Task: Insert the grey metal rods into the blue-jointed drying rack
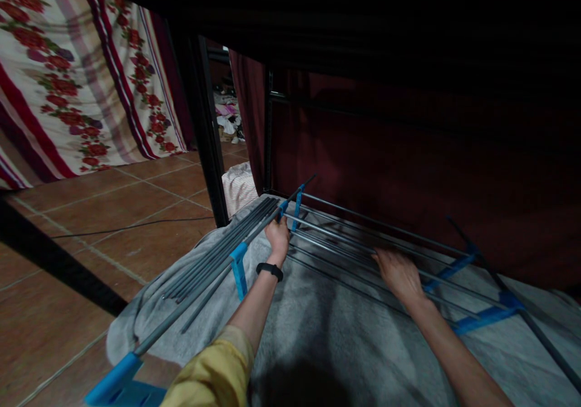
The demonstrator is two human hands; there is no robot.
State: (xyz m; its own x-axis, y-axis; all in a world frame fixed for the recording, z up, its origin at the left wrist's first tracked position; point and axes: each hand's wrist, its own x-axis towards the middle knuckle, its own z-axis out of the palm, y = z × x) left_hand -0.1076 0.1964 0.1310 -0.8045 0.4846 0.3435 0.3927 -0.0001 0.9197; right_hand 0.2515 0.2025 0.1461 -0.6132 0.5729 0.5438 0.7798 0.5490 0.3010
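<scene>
A partly joined rack of grey metal tubes and blue plastic connectors lies on a grey blanket (308,328). My left hand (276,237), with a black wristband (269,271), is closed at a blue connector (283,207) on the long side pole (181,298). My right hand (399,274) has its fingers curled over a thin crosswise tube (345,235); its fingertips are partly hidden. Another blue connector (238,268) hangs from the side pole. At the far right, a blue connector (490,317) joins the crosswise tubes to a dark pole (551,349).
Several loose tubes (222,247) lie left of the side pole. A larger blue end piece (120,383) caps its near end. Black frame posts (204,129) stand at the left, with a dark top overhead. A cable (136,228) crosses the tiled floor (149,201); a maroon cloth (385,165) hangs behind.
</scene>
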